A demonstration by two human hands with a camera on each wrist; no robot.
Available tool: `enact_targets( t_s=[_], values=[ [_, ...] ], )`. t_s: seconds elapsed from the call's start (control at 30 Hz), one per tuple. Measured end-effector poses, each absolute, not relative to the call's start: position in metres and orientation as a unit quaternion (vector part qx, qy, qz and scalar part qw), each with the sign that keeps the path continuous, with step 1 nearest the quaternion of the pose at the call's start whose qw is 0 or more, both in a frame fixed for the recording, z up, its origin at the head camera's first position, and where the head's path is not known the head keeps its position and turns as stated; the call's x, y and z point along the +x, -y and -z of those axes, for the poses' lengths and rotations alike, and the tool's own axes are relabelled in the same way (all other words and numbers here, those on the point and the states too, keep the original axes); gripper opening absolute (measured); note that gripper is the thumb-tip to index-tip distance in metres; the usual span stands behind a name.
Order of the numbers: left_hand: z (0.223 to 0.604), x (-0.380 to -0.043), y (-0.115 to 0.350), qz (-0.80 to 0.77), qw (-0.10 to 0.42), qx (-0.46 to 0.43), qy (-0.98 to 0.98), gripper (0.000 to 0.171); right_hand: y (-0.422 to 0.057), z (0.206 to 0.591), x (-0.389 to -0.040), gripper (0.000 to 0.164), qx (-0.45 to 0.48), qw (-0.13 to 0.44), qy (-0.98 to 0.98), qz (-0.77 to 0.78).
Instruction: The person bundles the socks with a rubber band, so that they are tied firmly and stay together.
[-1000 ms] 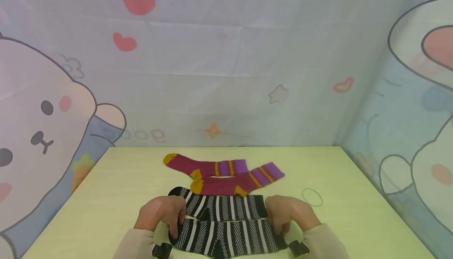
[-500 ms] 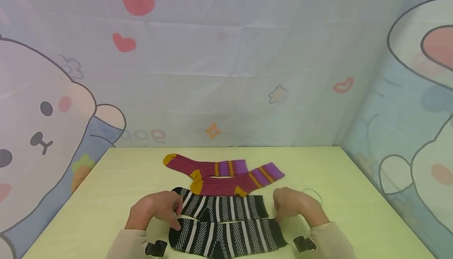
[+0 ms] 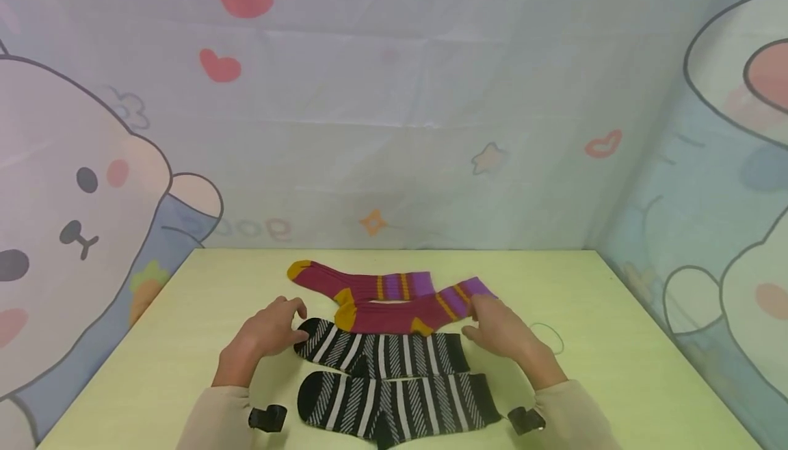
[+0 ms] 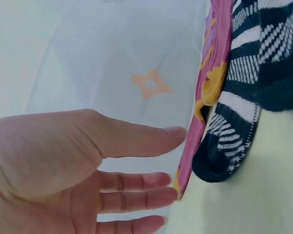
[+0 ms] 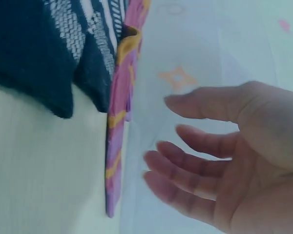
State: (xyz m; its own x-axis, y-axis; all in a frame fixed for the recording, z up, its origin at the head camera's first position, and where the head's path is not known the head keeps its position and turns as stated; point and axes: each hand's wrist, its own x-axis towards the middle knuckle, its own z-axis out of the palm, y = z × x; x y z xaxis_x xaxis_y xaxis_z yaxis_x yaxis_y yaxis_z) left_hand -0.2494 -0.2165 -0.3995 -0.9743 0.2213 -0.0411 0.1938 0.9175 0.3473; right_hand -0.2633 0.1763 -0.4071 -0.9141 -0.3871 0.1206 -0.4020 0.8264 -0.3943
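Left hand (image 3: 269,329): one, palm turned inward, thumb and fingers stretched forward over the counter (image 3: 154,361); we record its grip as released, holding nothing. Its thumb is near the black toe of the farther striped sock (image 3: 406,354).

Right hand (image 3: 498,327): one, thumb and fingers reaching inward, lightly bent and spread; we record its grip as released, holding nothing. It hangs near the purple cuff of the nearer maroon sock (image 3: 394,316).

Striped socks, black and white: two. We find them between the forearms, flat, toes to the left; the nearer striped sock (image 3: 406,409) lies just beside the farther.

Maroon socks, with mustard toes and heels and purple banded cuffs: two. We find them beyond the striped pair, the nearer one slanting and touching both the farther maroon sock (image 3: 363,284) and the farther striped sock.

Green loop, thin: one (image 3: 557,334), by the right wrist.

Beige sleeves (image 3: 215,419): two. Black wrist devices (image 3: 267,418): two.

Cartoon backdrop (image 3: 382,94): we count three hearts on it.
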Motion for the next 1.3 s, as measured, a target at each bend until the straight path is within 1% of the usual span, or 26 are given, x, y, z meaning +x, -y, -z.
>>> enact_targets(
  t_s=[0.07, 0.17, 0.4, 0.5, 0.7, 0.87, 1.0, 1.13, 1.3],
  values=[
    [0.401, -0.251, 0.216, -0.173, 0.025, 0.103, -0.979, 0.032, -0.175, 0.41, -0.266, 0.027, 0.189, 0.037, 0.957, -0.215],
    [0.404, -0.252, 0.215, -0.178, 0.019, 0.104, -0.978, 0.035, -0.171, 0.415, -0.268, 0.032, 0.171, 0.044, 0.959, -0.224],
    [0.412, -0.257, 0.215, -0.204, 0.049, 0.118, -0.971, 0.038, -0.162, 0.424, -0.267, 0.057, 0.166, -0.006, 0.961, -0.222],
    [0.414, -0.259, 0.215, -0.203, 0.058, 0.115, -0.971, 0.039, -0.159, 0.426, -0.264, 0.06, 0.166, -0.024, 0.961, -0.221],
    [0.416, -0.26, 0.215, -0.207, 0.062, 0.12, -0.969, 0.035, -0.152, 0.432, -0.261, 0.055, 0.204, -0.049, 0.957, -0.2],
    [0.418, -0.261, 0.213, -0.205, 0.064, 0.123, -0.969, 0.032, -0.147, 0.438, -0.262, 0.054, 0.211, -0.048, 0.959, -0.185],
    [0.418, -0.262, 0.21, -0.206, 0.068, 0.124, -0.968, 0.033, -0.146, 0.438, -0.262, 0.05, 0.207, -0.043, 0.959, -0.19],
    [0.418, -0.262, 0.209, -0.205, 0.071, 0.12, -0.969, 0.035, -0.145, 0.438, -0.262, 0.045, 0.223, -0.036, 0.954, -0.195],
    [0.421, -0.262, 0.208, -0.206, 0.068, 0.118, -0.969, 0.036, -0.145, 0.439, -0.262, 0.043, 0.221, -0.036, 0.952, -0.21]
  ],
)
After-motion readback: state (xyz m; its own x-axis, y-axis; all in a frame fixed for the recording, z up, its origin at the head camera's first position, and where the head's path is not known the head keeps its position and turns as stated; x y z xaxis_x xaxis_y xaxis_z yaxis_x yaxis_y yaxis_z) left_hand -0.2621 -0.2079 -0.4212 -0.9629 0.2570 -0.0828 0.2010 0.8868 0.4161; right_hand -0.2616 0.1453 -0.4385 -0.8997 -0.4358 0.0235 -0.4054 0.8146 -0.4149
